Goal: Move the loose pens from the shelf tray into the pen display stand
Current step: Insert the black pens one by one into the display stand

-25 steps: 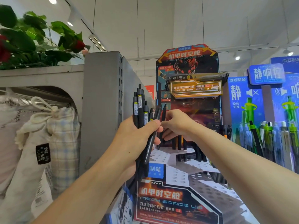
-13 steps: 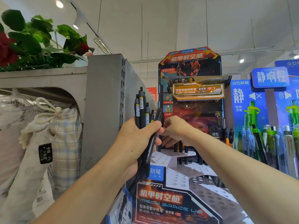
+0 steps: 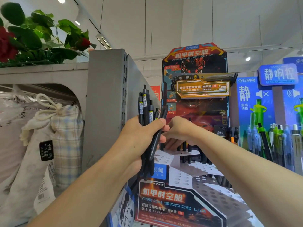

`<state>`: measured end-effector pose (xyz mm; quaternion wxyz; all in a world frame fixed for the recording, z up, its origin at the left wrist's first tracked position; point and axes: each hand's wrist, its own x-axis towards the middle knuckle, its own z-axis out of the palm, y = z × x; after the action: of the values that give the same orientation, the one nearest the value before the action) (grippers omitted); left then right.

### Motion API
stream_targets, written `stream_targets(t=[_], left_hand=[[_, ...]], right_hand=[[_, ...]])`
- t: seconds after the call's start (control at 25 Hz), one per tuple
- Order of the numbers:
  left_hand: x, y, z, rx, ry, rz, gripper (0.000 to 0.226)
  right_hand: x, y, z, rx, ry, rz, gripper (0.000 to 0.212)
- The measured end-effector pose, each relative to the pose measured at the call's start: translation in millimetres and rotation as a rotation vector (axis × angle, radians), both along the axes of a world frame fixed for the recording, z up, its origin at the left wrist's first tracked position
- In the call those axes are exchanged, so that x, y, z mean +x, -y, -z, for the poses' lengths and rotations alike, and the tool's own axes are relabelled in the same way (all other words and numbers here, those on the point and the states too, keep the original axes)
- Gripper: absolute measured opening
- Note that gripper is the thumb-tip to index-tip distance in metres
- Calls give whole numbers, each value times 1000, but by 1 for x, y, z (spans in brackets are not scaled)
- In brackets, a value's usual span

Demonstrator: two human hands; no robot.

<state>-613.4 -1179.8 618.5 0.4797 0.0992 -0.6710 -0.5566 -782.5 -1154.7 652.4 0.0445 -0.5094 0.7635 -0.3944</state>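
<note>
Head view: your left hand (image 3: 139,138) is clamped on a bundle of black pens (image 3: 146,112), just left of the display stand (image 3: 193,171). Right hand (image 3: 178,131) is at the bundle; grip unclear. Pens look light, stiff, slick: pinch one mid-barrel.

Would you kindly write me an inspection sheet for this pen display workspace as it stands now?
Surface: tiered white stand with many empty holes.
Job's things: bundle of black pens in the left hand; a few pens upright in the stand's back row.
Clutter: drawstring bags on the grey shelf.
Hands: left hand shut on the bundle; right hand at the bundle, grip unclear.
Cables: nothing seen.
Surroundings: blue pen display on the right, plant above the shelf.
</note>
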Motion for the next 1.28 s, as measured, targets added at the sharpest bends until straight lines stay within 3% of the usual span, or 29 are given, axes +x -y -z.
stream_targets(t=[0.12,0.28,0.36,0.6,0.84,0.92,1.08,1.28], left_hand=[[-5,1,-5,36,15,32,17],[-12,2,-15,143,32,80,17],[-14,2,-18,171,40,100,18],[-18,-7,-24,203,88,205,23],[-15,-5,-29,90,66,40,14],[-15,-5,-30,80,18,24,9],[-19,-3,-32,58,-20,9,11],[-28,5,-29,-75,-31,-90,14]], right_hand=[[0,-22,-15,-134,90,-75,16],[3,-60,-30,-132,500,-432,17],[4,-69,-28,-142,623,-490,16],[11,-63,-17,-222,693,-392,15],[-13,-65,-31,-528,780,-219,15],[-20,-61,-29,-599,709,-155,14],[-20,-45,-19,-454,368,-53,17],[-17,-25,-13,-398,110,-38,10]])
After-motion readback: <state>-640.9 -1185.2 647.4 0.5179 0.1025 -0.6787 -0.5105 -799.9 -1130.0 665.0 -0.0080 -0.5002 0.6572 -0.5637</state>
